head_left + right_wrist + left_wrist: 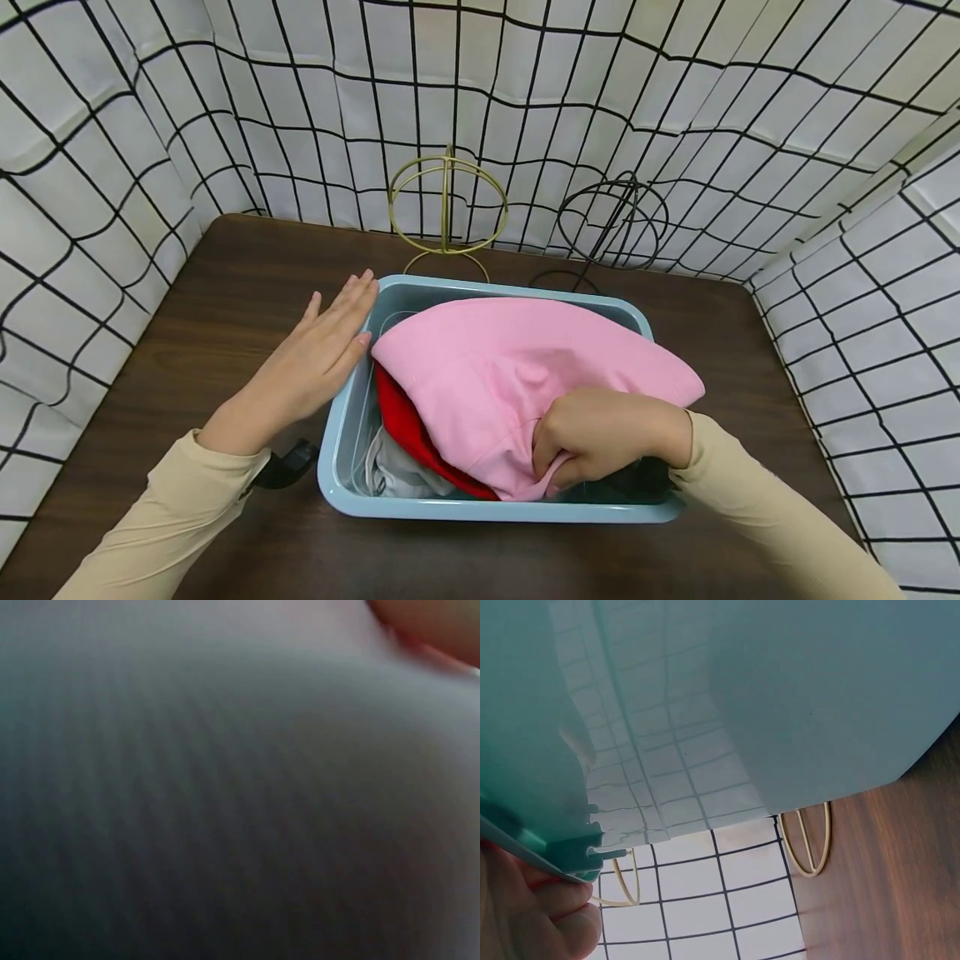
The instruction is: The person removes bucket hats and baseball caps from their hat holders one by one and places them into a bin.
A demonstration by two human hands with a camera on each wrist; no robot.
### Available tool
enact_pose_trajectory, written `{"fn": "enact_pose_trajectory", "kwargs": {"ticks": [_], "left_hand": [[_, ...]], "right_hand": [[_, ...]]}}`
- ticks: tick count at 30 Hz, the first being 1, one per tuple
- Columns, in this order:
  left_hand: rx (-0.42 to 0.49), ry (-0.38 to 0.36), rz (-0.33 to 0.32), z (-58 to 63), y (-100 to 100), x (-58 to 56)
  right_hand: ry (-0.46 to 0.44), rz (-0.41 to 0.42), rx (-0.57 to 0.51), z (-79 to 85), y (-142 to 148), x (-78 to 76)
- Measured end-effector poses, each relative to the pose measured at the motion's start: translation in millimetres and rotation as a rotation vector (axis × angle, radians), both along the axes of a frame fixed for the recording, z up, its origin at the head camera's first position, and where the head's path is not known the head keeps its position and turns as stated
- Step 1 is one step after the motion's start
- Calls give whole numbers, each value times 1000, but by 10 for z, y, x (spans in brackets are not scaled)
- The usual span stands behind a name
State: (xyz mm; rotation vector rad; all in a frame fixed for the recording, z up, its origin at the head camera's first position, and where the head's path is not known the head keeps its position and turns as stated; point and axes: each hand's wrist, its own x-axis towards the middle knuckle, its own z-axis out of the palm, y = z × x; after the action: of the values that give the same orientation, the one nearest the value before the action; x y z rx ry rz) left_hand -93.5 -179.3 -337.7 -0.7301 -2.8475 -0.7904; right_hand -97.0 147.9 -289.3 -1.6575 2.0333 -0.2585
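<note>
In the head view, a light blue plastic basin [495,508] stands in the middle of the table. A pink cloth piece [487,358], which looks like a wide-brimmed hat, covers most of its inside and overhangs the right rim. My right hand [611,437] grips a fold of it near the basin's front. Beneath show red fabric [408,421] and grey fabric [401,471]; something dark lies partly hidden under my right wrist. My left hand [315,362] rests with straight fingers against the basin's left rim. The right wrist view is mostly blurred grey cloth.
Behind the basin stand a gold wire stand [446,208] and a black wire stand [615,221], both with round hoops. White panels with black wire grid [525,108] enclose the dark wooden table [247,258] at the back and sides.
</note>
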Motion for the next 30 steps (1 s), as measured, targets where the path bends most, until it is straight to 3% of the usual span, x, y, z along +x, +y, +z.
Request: {"fn": "enact_pose_trajectory", "kwargs": {"ticks": [6,9,13,17,22,30], "left_hand": [[4,17,-3,-19,0,-8],[7,17,-6,-21,1,-8],[10,11,-8,-10,-1,-4],[10,3,-8,3,-12,-2],[12,2,-8,4,-21,-4],[-1,-3,-7,0,-5,-6]], "right_hand": [[-55,-44,6,6,19,18],[-49,-58,-41,60,67,27],[76,-127,-119,170,159,42],[258,-271,-192,209,161,36],[354,-380,-247,67,-12,-35],[310,-427,-25,-268,-318,-116]]}}
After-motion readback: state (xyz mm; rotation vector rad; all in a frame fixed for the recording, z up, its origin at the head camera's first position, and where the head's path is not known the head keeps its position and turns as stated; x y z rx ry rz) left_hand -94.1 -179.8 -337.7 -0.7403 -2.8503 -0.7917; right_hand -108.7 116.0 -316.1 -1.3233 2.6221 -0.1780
